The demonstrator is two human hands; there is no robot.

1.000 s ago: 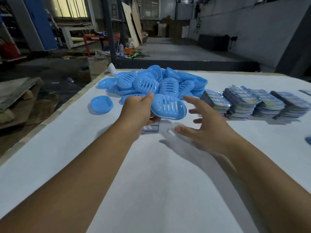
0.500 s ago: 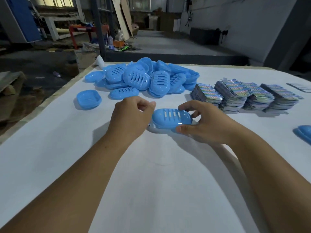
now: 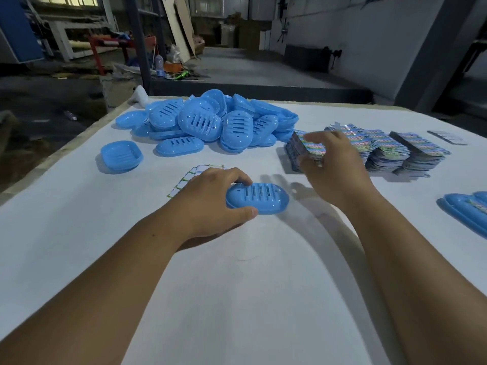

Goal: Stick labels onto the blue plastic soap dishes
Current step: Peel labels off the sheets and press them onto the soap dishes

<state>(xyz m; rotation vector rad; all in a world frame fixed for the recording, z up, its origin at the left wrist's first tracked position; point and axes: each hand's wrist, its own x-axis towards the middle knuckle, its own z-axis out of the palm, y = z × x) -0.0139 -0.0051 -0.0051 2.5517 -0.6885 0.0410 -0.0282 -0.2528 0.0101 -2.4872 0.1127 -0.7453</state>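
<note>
Worktop (image 3: pixel 237 299) wide, white. Far side: big pile (image 3: pixel 210 122) of blue dishes, no labels visible on them, so most work looks ahead. Label stacks (image 3: pixel 382 148) at right. One labelled dish (image 3: pixel 466 209) at right edge. Left hand (image 3: pixel 210 204) grips a dish (image 3: pixel 259 198) at centre; right hand (image 3: pixel 332 159) pinches the nearest label stack.

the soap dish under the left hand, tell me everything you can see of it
The soap dish is an oval of glossy light blue plastic with a row of parallel drain slots and a small round hole near its left end. It lies flat on the white table, long axis left to right. The left hand holds its left end, fingers over the far edge, thumb on the near edge. No label shows on it.
</note>
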